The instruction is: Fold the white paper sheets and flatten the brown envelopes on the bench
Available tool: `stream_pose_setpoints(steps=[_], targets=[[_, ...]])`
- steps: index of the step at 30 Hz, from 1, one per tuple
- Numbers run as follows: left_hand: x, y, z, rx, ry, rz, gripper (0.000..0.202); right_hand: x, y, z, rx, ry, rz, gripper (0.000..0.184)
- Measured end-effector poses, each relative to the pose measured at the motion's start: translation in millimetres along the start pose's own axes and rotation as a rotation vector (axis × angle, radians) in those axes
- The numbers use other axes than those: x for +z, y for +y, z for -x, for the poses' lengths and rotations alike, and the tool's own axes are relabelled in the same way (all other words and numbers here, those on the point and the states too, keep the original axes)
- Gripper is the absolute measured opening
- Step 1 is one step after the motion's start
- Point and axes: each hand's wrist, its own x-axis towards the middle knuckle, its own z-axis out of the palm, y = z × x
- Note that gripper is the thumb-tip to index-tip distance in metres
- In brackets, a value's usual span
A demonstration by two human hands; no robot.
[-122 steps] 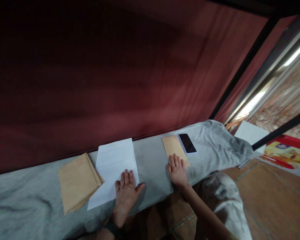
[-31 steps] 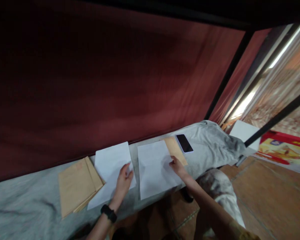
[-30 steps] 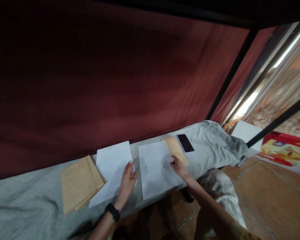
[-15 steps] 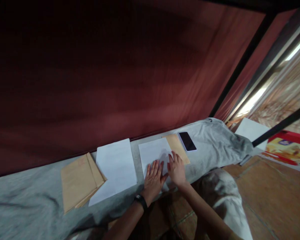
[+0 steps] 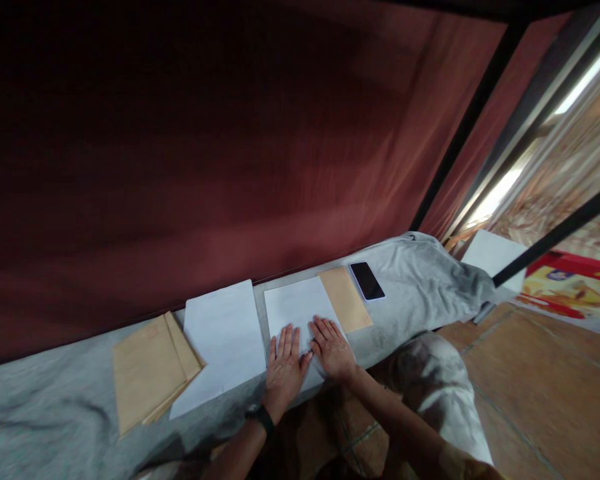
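Note:
A white sheet of paper (image 5: 297,300) lies flat on the grey cloth, partly over a brown envelope (image 5: 347,303) on its right. My left hand (image 5: 284,370) rests on the sheet's lower left part, fingers stretched out, a black band on the wrist. Beside it, my right hand (image 5: 333,348) lies flat on the lower right part of the same sheet, its fingers extended. The two thumbs are close together. Farther left is a stack of white paper (image 5: 225,340), its left edge partly covered by several brown envelopes (image 5: 153,370).
A dark-screened phone (image 5: 367,281) lies right of the single envelope. The grey cloth (image 5: 420,280) covers a long narrow surface against a dark red fabric wall (image 5: 280,200). Black bars (image 5: 470,127) rise at the right. A red and yellow box (image 5: 575,287) stands beyond, near the tiled floor (image 5: 530,360).
My right hand has moved left from the sheet's right edge beside the envelope and now lies flatter on the sheet. My left hand stays on the paper. The view has shifted slightly.

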Motion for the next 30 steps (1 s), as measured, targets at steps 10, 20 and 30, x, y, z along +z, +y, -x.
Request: stream_pose_setpoints(steps=[10, 20, 30], targets=[[5.1, 14, -26, -0.045, -0.024, 0.003, 0.055, -5, -5, -26, 0.021, -0.005, -0.023, 0.047], [18.0, 11, -38, -0.239, 0.074, -0.024, 0.056, 9, 17, -39, 0.148, 0.051, 0.108, 0.054], [27.3, -17, -129, -0.311, -0.010, 0.041, 0.058, 23, 41, -131, 0.078, -0.018, 0.110, 0.052]])
